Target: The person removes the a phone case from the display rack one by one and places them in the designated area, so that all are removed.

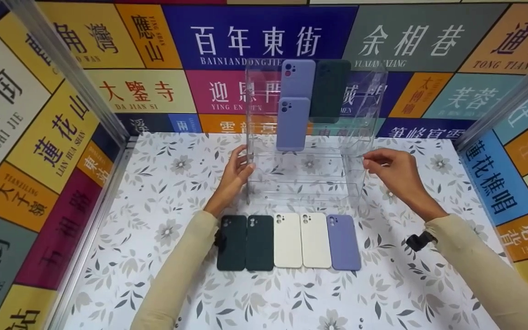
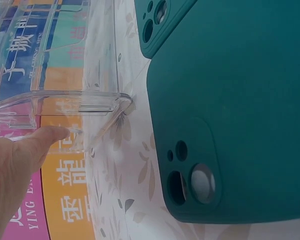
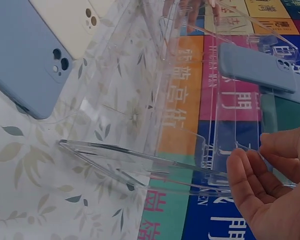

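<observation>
Clear rack (image 1: 317, 137), upright, shelves (image 1: 298, 183) running crosswise, left hand (image 1: 235, 175) and right hand (image 1: 396, 168) pinching its side edges

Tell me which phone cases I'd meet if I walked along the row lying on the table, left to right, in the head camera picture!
First dark green case → second dark green case → first cream case → second cream case → purple case.
</observation>
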Tool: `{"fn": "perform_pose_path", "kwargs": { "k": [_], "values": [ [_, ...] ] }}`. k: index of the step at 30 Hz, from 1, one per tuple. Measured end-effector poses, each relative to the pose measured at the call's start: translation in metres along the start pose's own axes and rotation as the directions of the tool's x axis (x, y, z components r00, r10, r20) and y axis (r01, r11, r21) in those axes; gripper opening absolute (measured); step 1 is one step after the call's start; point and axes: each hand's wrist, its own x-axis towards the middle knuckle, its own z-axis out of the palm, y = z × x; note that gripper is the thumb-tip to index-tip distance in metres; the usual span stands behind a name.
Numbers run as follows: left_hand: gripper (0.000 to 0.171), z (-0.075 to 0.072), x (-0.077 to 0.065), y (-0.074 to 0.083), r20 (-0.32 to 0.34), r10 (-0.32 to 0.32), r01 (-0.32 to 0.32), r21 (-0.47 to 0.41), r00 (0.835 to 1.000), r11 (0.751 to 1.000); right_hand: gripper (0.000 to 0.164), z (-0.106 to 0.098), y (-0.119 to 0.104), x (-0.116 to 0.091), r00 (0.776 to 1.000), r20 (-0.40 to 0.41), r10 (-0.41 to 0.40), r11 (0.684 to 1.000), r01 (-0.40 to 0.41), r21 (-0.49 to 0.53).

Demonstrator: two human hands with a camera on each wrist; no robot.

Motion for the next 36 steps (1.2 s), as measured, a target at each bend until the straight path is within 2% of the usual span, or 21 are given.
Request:
{"fn": "perform_pose_path", "kwargs": {
  "k": [17, 32, 36],
  "values": [
    [0.068, 0.0, 0.0, -0.001, -0.012, -0.002, 0.002, 0.007, 1.0, 1.0, 0.022, 0.017, -0.02, 0.024, 0.999, -0.03, -0.013, 1.0, 0.013, 0.003],
    [0.067, 0.002, 0.001, 0.0, -0.024, -0.012, 0.013, 0.019, 1.0, 1.0, 0.025, 0.026, -0.039, 0.047, 1.0, 0.02, -0.009, 1.0, 0.009, 0.011],
    [0.066, 0.002, 0.0, 0.002, -0.028, -0.019, 0.019, 0.023, 0.999, 1.0, 0.024, 0.028, -0.044, 0.054, 0.999, 0.015, -0.03, 1.0, 0.03, -0.002]
  ]
}}
